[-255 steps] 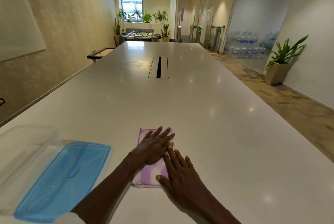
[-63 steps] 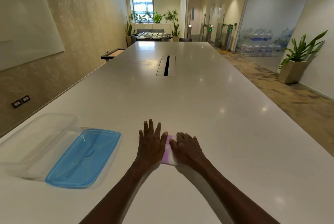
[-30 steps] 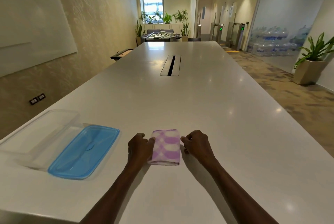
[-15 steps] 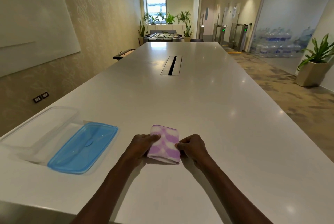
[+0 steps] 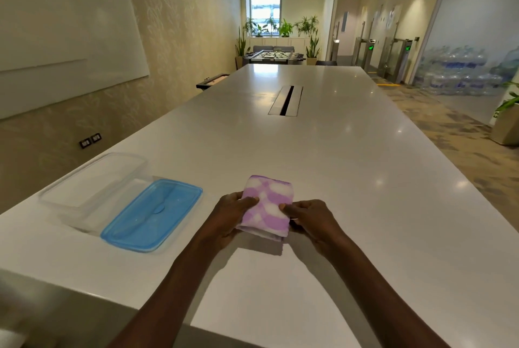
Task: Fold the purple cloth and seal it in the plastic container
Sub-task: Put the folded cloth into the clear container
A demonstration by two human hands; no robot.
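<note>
Half a second on, the folded purple cloth (image 5: 265,205) has come up off the white table (image 5: 351,179), its near edge raised where a moment ago it lay flat between the hands. The left hand (image 5: 229,215) pinches the cloth's left side, thumb on top and fingers tucked beneath; the right hand (image 5: 310,217) grips the right side the same way, thumb tip pressed onto the fabric. Both bare forearms reach in from the bottom of the view.

The cloth is a compact, thick bundle, checked in lilac and white, its folded layers visible along the near edge, and it casts a shadow on the tabletop just below. To its left lies the blue lid (image 5: 153,214), flat on the table, and touching the lid's far left side stands the clear plastic container (image 5: 92,187), open and near the table's left edge.

The glossy table runs long into the room, with a dark cable slot (image 5: 286,100) set in its middle. A whiteboard (image 5: 61,36) hangs on the patterned left wall. A foosball table (image 5: 273,56) and potted plants stand under the far window, and stacked water bottles (image 5: 460,72) line the right side.
</note>
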